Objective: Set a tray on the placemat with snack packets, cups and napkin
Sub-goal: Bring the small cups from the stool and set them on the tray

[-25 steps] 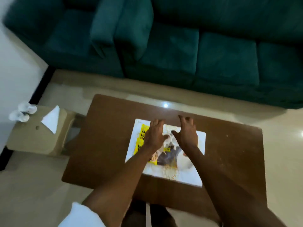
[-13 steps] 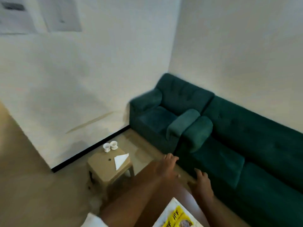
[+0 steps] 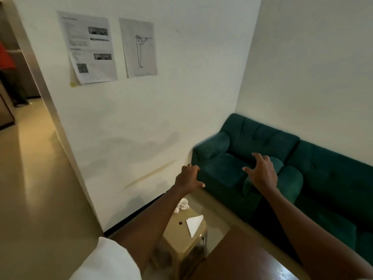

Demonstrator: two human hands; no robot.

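Cups (image 3: 183,205) and folded white napkin (image 3: 194,221) sat on small tan stool surface (image 3: 181,237), lower centre of frame. Napkin's long axis ran upper right to lower left. Both lay below and just right of left forearm, nearer left hand (image 3: 188,178) than right hand (image 3: 261,172). Both hands hovered mid-frame, fingers spread, holding nothing. Judgement: left hand better placed for pickup. Tray, placemat, snack packets out of view.

No readable text on wall sheets (image 3: 88,47).
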